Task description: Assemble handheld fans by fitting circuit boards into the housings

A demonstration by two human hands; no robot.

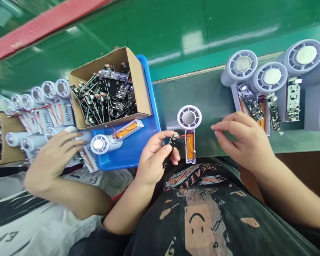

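Note:
My left hand (156,154) pinches a small black circuit board (172,140) at the middle of the view. Thin red and black wires run from the board to a grey fan unit (189,117) just to its right. This fan unit has its round grille up, and its open handle shows an orange battery (190,144) facing me. My right hand (240,140) is in the air to the right of the fan unit, touching nothing; its thumb and fingertips are close but apart, with nothing visible between them.
A blue tray (154,106) at left bears a cardboard box (140,81) of black boards and another fan unit (100,144). Several fan units with boards (272,76) stand at right. Another person's hand (53,153) is over more fan units at far left.

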